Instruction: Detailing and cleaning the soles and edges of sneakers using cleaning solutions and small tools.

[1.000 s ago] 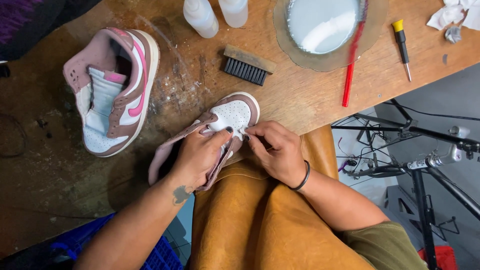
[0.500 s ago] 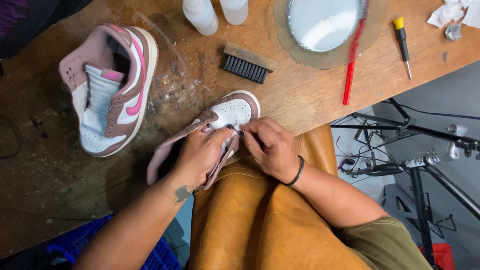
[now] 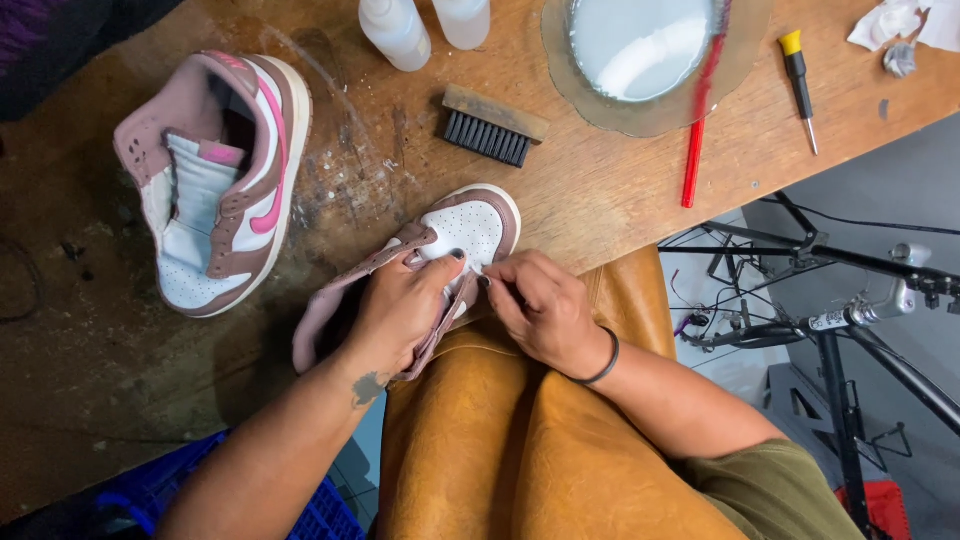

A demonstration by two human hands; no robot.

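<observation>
A mauve and white sneaker (image 3: 470,225) rests against the wooden table's edge and my tan leather apron (image 3: 500,440). My left hand (image 3: 400,310) grips its upper around the lace area, thumb on the white toe panel. My right hand (image 3: 540,310), with a black band on the wrist, pinches something small at the tongue beside the left thumb; what it pinches is too small to tell. The matching sneaker (image 3: 215,180), with a pink side stripe, lies on its side at the table's left.
On the wooden table (image 3: 600,190) lie a black-bristled brush (image 3: 492,127), two plastic bottles (image 3: 398,32), a round bowl of whitish liquid (image 3: 640,45), a red stick (image 3: 697,140), a yellow-handled screwdriver (image 3: 798,70) and crumpled cloth (image 3: 890,25). A metal stand (image 3: 830,310) stands at right, a blue crate (image 3: 150,490) below left.
My hands and the held sneaker have stayed almost in place. My right fingers have shifted slightly at the tongue.
</observation>
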